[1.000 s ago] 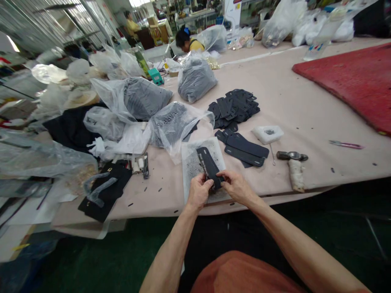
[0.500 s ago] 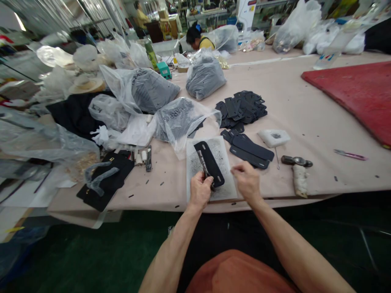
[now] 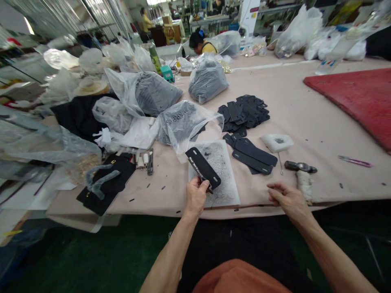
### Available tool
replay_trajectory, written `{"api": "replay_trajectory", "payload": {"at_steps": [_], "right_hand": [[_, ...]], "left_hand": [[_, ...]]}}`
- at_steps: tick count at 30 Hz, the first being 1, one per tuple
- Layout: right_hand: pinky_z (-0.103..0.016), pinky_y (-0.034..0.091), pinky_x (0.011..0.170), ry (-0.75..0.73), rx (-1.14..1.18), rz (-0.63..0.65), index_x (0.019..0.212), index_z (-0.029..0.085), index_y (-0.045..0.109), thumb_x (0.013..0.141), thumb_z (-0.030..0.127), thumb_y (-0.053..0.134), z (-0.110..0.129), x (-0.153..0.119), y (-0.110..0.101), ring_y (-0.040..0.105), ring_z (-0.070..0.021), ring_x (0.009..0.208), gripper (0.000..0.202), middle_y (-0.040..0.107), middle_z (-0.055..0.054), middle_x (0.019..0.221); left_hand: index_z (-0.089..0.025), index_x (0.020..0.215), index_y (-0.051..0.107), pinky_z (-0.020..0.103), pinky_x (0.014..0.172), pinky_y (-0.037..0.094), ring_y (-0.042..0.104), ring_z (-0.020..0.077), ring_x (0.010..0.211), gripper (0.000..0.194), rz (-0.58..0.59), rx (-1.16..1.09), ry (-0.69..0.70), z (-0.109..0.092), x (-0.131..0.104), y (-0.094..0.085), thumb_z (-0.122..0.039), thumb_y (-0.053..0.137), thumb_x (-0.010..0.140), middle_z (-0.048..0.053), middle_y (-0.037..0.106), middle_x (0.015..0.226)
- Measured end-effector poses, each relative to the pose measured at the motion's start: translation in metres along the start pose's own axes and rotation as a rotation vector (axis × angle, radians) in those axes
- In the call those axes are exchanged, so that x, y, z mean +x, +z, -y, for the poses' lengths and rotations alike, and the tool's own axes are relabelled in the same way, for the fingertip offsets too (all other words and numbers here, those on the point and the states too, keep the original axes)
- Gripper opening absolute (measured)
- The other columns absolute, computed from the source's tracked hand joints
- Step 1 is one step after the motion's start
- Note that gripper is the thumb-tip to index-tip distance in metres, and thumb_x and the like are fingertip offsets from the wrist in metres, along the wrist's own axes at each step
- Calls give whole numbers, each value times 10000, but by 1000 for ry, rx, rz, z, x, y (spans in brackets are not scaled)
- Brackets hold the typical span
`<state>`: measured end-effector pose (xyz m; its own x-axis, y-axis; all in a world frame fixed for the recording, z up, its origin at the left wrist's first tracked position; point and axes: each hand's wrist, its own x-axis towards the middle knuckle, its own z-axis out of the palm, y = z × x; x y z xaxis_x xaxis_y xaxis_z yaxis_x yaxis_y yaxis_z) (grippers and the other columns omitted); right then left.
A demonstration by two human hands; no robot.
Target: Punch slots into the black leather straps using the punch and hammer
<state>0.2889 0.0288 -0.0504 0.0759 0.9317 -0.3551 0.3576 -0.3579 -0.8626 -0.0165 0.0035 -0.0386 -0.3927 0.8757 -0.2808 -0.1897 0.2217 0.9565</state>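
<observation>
My left hand (image 3: 196,195) is closed at the lower end of a black rounded strip (image 3: 204,165) with a slot near each end. A slim, shiny metal tool (image 3: 194,166) runs along the strip's left edge, gripped in the same fingers; its exact kind is unclear. Both are over a pale board (image 3: 227,179) covered in black specks. Off to the right, my right hand (image 3: 285,197) hovers by the table edge, holding nothing, with fingers loosely extended. Close to it lies a hammer (image 3: 301,167) with a white-wrapped handle.
More black strips (image 3: 253,154) lie beyond the board, with a heap of black pieces (image 3: 244,112) behind. A white block (image 3: 277,142), a pink-handled tool (image 3: 356,161) and a red board (image 3: 357,97) are on the right. Plastic bags (image 3: 185,122) crowd the left. Another person (image 3: 203,44) sits across the table.
My right hand has moved right, away from the board towards the hammer, and its fingers have loosened. The strip and metal tool in my left hand have shifted slightly left and tilted more.
</observation>
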Motion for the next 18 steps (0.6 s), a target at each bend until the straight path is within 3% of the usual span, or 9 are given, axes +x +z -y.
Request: {"api": "replay_trajectory", "payload": {"at_steps": [4, 6, 12, 15, 18], "right_hand": [[-286, 410, 497, 65, -399, -45, 613, 202, 614, 781, 506, 586, -33, -26, -30, 538, -163, 473, 349, 577, -24, 506], [-289, 437, 543, 71, -453, -94, 565, 218, 599, 792, 440, 599, -48, -39, -39, 583, -182, 542, 318, 586, -38, 532], [-290, 515, 692, 94, -308, -163, 853, 193, 677, 871, 366, 569, -74, -58, -48, 633, -158, 713, 205, 678, -42, 785], [-280, 520, 689, 117, -230, -189, 875, 218, 702, 791, 306, 548, -62, -51, -37, 663, -191, 750, 196, 709, -52, 793], [-298, 503, 616, 131, 92, -102, 984, 188, 684, 746, 403, 578, -15, -35, -10, 641, -194, 681, 338, 722, -61, 825]], "left_hand": [[-119, 904, 672, 267, 696, 522, 654, 185, 760, 248, 58, 23, 35, -4, 4, 7, -291, 677, 726, 64, 721, 833], [-121, 934, 675, 278, 721, 525, 662, 197, 790, 259, 103, 38, 49, -7, 7, 14, -289, 669, 737, 69, 726, 846], [-128, 927, 679, 283, 719, 528, 667, 197, 787, 237, 177, 85, 44, -17, 22, 35, -288, 644, 755, 71, 735, 866], [-133, 917, 679, 267, 676, 524, 658, 185, 752, 234, 199, 99, 29, -26, 25, 47, -291, 654, 746, 58, 730, 838], [-129, 870, 675, 251, 635, 519, 644, 167, 698, 219, 211, 86, 5, -36, 22, 60, -283, 675, 714, 49, 715, 796]]}}
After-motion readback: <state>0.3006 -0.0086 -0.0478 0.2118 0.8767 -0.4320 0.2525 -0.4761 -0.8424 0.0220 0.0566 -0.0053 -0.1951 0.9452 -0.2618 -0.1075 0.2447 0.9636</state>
